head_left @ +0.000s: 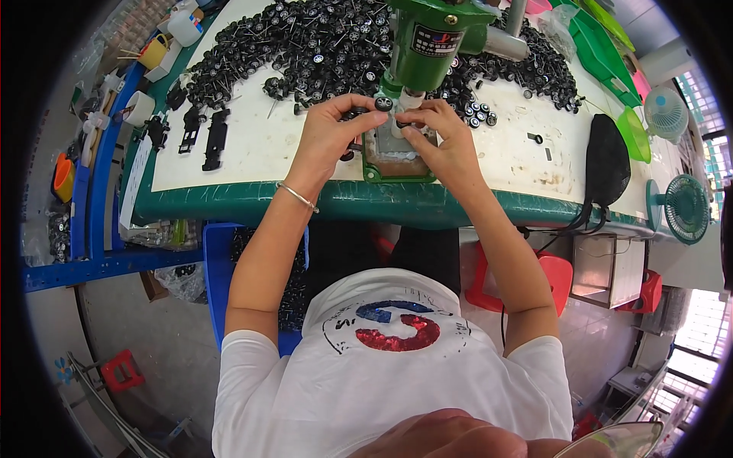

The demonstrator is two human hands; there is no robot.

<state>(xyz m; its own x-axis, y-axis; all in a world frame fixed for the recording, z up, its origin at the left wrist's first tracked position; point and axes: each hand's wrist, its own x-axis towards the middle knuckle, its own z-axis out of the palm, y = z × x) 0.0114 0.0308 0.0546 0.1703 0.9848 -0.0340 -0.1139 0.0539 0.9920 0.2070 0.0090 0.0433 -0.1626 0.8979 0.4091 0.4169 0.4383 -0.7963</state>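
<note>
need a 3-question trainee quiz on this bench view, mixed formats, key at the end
1. What is pinched between the thumb and fingers of the left hand?
2. True or false: the silver bangle is on the left wrist.
3. Where does the heap of loose wheels and axles lie?
a) on a red stool
b) across the far part of the worktop
c) inside a green tray

Key:
1. A small black wheel with a silver hub
2. True
3. b
</note>
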